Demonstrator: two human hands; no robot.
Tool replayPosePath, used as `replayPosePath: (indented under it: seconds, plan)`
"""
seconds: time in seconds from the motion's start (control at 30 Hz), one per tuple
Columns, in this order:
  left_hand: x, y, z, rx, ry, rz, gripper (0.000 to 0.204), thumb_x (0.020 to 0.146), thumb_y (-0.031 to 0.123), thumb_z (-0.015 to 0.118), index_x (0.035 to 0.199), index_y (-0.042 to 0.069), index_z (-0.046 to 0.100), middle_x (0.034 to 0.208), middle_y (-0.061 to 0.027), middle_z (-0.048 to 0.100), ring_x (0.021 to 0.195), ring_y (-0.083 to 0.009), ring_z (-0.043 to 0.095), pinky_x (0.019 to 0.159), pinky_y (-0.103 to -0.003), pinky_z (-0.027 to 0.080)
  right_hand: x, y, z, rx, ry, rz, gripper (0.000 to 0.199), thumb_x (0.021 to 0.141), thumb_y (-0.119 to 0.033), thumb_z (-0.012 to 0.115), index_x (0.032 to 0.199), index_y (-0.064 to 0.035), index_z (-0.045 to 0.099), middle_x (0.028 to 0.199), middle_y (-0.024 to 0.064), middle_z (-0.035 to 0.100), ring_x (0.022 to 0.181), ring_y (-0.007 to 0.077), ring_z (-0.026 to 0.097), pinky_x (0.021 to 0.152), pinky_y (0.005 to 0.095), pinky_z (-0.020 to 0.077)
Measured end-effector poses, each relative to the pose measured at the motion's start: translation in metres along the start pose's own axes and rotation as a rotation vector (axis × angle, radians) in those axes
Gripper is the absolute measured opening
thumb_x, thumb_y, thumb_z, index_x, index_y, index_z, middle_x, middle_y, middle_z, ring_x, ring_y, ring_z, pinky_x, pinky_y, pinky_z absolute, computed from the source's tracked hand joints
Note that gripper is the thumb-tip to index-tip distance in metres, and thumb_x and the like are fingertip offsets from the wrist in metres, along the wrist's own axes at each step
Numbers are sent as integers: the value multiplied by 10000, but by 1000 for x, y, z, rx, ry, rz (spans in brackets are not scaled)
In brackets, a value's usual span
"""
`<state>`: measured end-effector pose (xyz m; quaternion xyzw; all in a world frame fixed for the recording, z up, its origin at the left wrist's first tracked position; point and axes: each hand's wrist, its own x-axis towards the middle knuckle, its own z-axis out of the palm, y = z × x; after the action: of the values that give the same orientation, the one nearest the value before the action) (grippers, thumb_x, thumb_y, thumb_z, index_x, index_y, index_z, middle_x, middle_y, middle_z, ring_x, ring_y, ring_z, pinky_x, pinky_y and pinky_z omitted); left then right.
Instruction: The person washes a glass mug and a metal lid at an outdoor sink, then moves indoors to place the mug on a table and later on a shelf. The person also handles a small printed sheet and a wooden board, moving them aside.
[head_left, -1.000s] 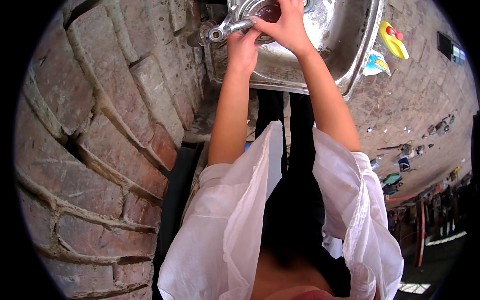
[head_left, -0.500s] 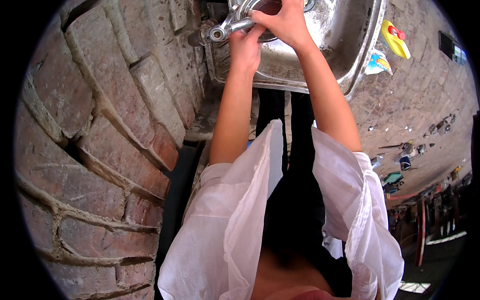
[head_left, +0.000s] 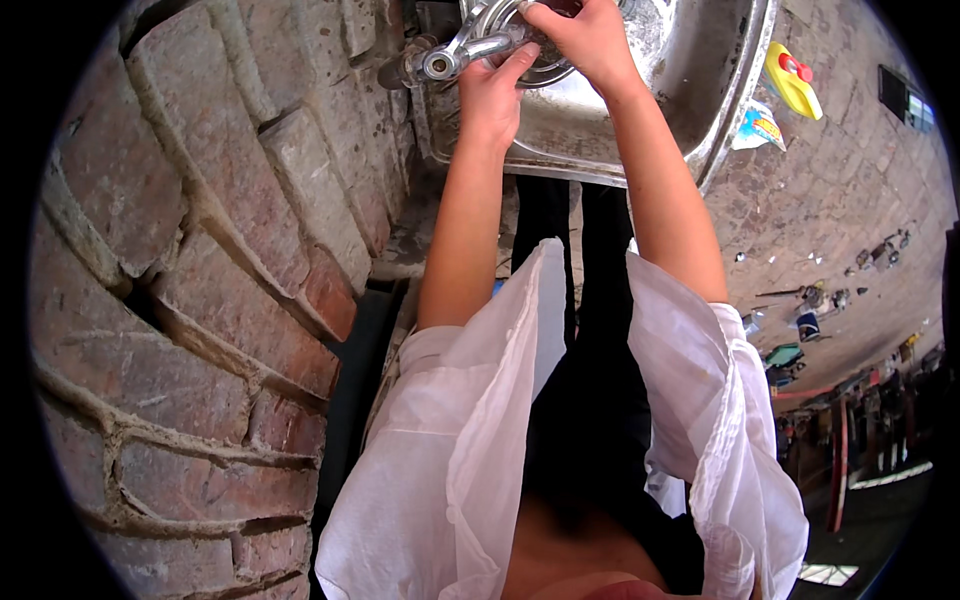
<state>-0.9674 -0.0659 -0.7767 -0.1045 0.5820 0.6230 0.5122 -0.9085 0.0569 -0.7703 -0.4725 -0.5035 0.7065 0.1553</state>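
Note:
A round, shiny metal bowl (head_left: 548, 76) is held over the steel sink (head_left: 575, 165) at the top of the view, partly cut off by the edge. My left hand (head_left: 490, 98) grips its near left side, thumb up on the rim beside the faucet (head_left: 450, 60). From the right, my right hand (head_left: 592, 45) closes over the bowl, thumb reaching across its inside. The faucet's spout passes over the left thumb side of the bowl. Fingers of both hands are partly hidden beneath and behind the bowl.
Right of the sink stand a yellow bottle (head_left: 793, 82) with a red cap and a white-blue packet (head_left: 760, 128). A rough brick wall (head_left: 200, 250) rises close on my left. Tools and scattered parts (head_left: 815, 300) lie on the floor at right.
My right hand has shifted slightly right and down, and its thumb now lies further over the bowl. The left hand stays nearly in place; the bowl's reddish-brown inside shows less.

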Motion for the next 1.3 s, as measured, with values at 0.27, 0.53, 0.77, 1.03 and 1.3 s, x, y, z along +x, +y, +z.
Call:
replayPosePath:
  seconds: [0.27,0.53,0.77,1.03,1.3]
  plan:
    - [-1,-1,-1,-8,-2,-28,154,826,0,580,973,39,609,940,-38,643,876,-130,603,754,-297,473,-3,-4,0,-127,52,-53,370,641,-163,680,960,-7,580,826,129,586,774,214,582,718,317,474]
    - [0,-4,0,-48,-54,4,163,823,3,588,982,37,601,958,-41,640,898,-146,603,781,-313,476,-9,1,2,-392,158,-332,327,667,-128,651,965,-9,590,807,97,600,737,174,588,681,288,483]
    - [-4,-5,0,-115,-56,-17,231,813,-1,601,1037,48,574,996,-45,623,932,-155,590,809,-322,477,-11,1,4,-461,142,-332,381,610,-172,679,951,-28,589,866,136,573,830,257,567,764,342,455]
    - [-11,4,11,-133,-43,19,286,793,9,629,1066,48,555,1032,-32,604,938,-127,572,806,-287,459,-9,0,1,-350,89,-253,406,606,-175,684,962,-15,574,856,147,576,818,264,566,758,342,457]
    - [-11,-3,5,-73,-23,-1,289,786,15,640,1061,61,562,999,-14,612,935,-119,567,783,-281,452,-10,3,-2,-158,40,-55,399,613,-164,692,958,-5,571,833,143,578,779,241,575,722,332,472]
